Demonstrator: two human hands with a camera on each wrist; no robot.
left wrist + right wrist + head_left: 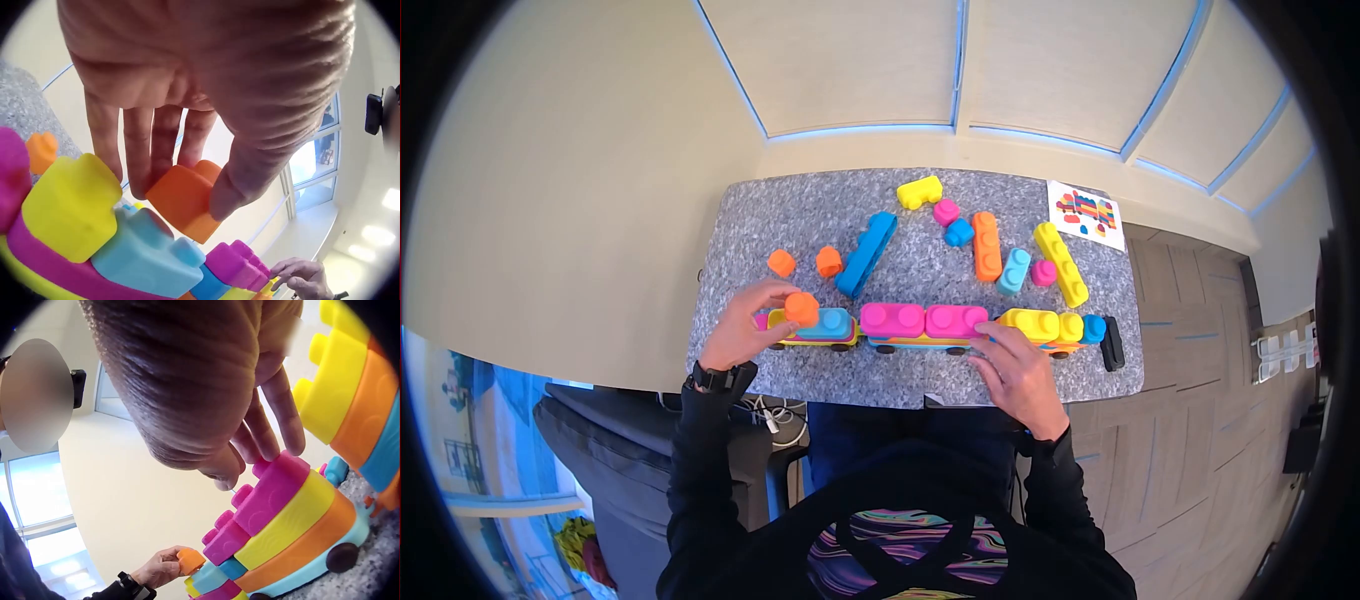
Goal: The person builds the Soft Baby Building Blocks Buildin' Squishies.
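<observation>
Block stacks (895, 322) look mostly built, left hand (743, 326) pinching an orange block (802, 309) over one, right hand (1020, 380) relaxed, touching a pink block (956, 321); loose pieces (987, 246) remain.

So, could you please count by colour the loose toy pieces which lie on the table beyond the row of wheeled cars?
Orange pieces: 3
Yellow pieces: 2
Pink pieces: 2
Blue pieces: 2
Light blue piece: 1
Total: 10
</observation>
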